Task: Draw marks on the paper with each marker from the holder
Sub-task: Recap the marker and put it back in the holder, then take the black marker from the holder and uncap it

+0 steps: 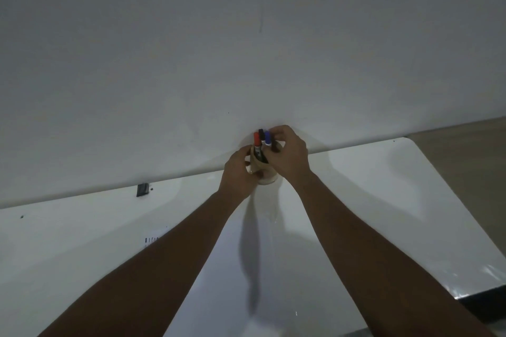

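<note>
A clear glass holder (267,179) stands at the far edge of the white table, against the wall. Three markers stick up from it: one with a red cap (256,139), one with a black cap (261,133) and one with a blue cap (267,138). My left hand (237,172) wraps around the holder's left side. My right hand (287,154) comes over the right side, with its fingertips pinched on the blue marker's upper body. A white sheet of paper (246,268) lies on the table between my forearms, with short dark strokes (152,240) at its left edge.
The white table (397,186) ends at a rounded corner on the right, with brown floor beyond. A plain white wall rises right behind the holder. A small black clip-like object (142,189) sits at the table's far edge on the left.
</note>
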